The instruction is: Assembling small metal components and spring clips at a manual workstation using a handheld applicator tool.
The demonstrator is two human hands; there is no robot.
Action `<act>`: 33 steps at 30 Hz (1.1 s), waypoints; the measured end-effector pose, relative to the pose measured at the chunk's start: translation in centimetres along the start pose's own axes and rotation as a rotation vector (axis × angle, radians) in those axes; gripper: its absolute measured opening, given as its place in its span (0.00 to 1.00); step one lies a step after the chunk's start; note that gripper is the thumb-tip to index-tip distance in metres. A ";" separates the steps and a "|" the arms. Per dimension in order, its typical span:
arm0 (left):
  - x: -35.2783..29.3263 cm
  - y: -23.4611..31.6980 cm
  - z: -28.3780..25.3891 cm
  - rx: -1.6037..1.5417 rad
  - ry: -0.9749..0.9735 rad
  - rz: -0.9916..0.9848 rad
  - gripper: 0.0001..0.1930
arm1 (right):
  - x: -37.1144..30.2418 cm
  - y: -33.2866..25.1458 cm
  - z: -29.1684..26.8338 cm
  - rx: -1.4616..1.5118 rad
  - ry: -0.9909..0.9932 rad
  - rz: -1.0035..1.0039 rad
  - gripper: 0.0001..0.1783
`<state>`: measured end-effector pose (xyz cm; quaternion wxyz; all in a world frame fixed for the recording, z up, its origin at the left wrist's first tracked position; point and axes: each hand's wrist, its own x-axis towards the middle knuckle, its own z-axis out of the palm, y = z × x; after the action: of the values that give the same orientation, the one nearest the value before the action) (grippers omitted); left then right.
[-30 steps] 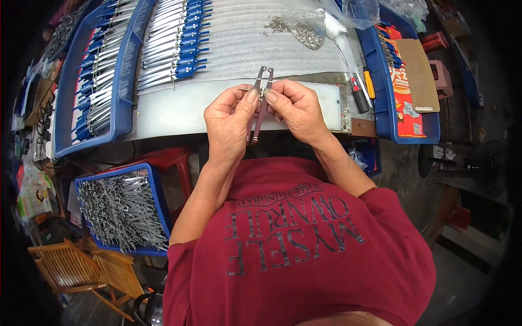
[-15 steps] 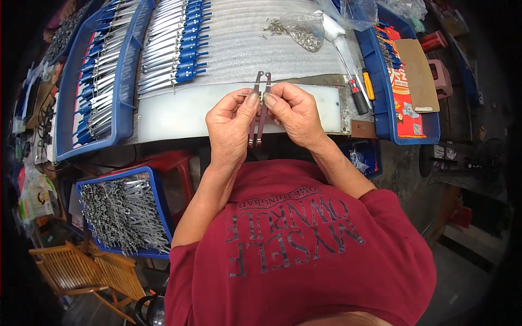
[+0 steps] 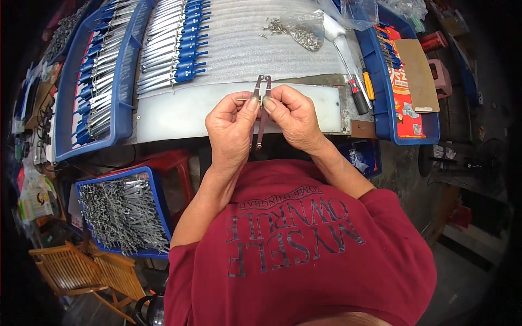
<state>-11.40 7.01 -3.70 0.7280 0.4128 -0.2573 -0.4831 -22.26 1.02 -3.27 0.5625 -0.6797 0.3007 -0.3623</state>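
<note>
I have a pair of dark strips up over the near edge of the counter, in the middle of my view, lying nearly side by side with a narrow gap between. Their far ends are rounded and holed, and their near ends reach down toward the maroon shirt. The left hand pinches the left strip between thumb and curled fingers, and a thin metal pin pokes out leftward there. The right hand pinches the other strip the same way, its thumb close to the left one. I cannot tell what the hidden fingertips touch behind the strips.

Just beyond the hands I see a white board, then a pale foam sheet. On it, to the left, lies a row of blue-ended metal pieces; far right of centre, small metal bits spill beside a clear bag.

Farther left sits a blue tray of similar pieces. To the right, a screwdriver and a yellow-handled tool lie beside another blue bin with cardboard in it. Near left, I have a crate heaped with grey metal parts.
</note>
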 end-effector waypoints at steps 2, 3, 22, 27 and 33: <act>0.0 -0.1 0.0 -0.012 -0.001 -0.007 0.07 | 0.0 0.0 0.0 0.004 0.000 0.000 0.09; 0.0 -0.1 0.0 -0.024 -0.001 -0.012 0.07 | -0.1 0.0 0.0 0.010 -0.018 0.014 0.08; 0.0 0.2 -0.1 0.063 -0.003 -0.035 0.06 | 0.1 0.4 -0.1 0.052 -0.038 0.057 0.08; -0.1 0.3 0.0 0.061 0.010 -0.046 0.05 | -0.1 0.4 -0.2 0.037 -0.045 0.041 0.08; -0.1 0.4 0.3 0.069 0.029 -0.015 0.05 | 0.0 -0.2 -0.2 0.046 -0.058 0.040 0.08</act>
<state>-11.52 7.08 -3.23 0.7134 0.4466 -0.2602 -0.4732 -22.48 0.97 -3.06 0.5935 -0.6707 0.2895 -0.3379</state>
